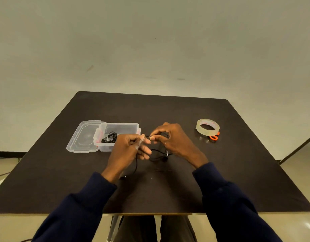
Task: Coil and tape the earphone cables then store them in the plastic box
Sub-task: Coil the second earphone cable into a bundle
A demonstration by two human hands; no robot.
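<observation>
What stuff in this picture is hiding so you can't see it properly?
All in the head view:
1. Scissors: only the orange handles show; the tape roll hides the blades.
2. Coiled earphones in the plastic box: partly behind the left hand, and too small to tell if they are taped.
3. Cable held in both hands: the right hand covers its loops.

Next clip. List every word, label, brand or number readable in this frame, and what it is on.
Tape roll: red print on the inner core, too small and blurred to read.
Plastic box, lid, orange scissors, earphone cable: no text visible.
</observation>
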